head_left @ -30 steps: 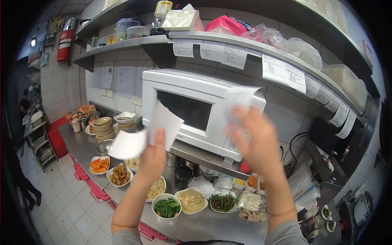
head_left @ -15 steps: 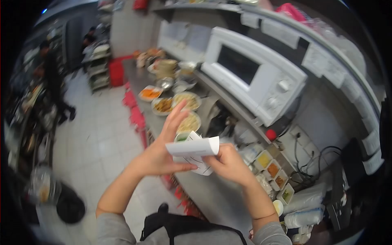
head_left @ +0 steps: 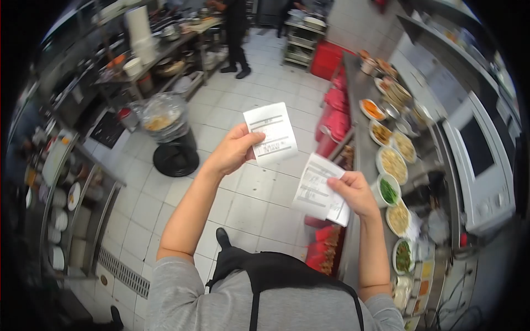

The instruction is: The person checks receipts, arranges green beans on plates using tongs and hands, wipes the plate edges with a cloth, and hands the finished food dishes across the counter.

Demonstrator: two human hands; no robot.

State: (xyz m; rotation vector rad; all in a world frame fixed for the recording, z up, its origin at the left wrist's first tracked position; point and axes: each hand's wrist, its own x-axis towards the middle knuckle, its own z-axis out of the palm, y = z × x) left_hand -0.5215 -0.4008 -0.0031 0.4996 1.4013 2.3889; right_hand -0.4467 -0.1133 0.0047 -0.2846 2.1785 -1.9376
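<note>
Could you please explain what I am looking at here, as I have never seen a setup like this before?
Of course. There is no machine here: these are a person's two bare hands. Every picture comes from one camera worn on that person's head, looking forward and down, which is why you see their own arms from above.

The left hand holds a printed slip, and the right hand holds further slips; the print is too small to read.

Along the right runs a metal counter. On it stand bowls of food, one with greens. Beyond them is a white microwave. Ahead on the tiled floor, another person is partly visible.
</note>
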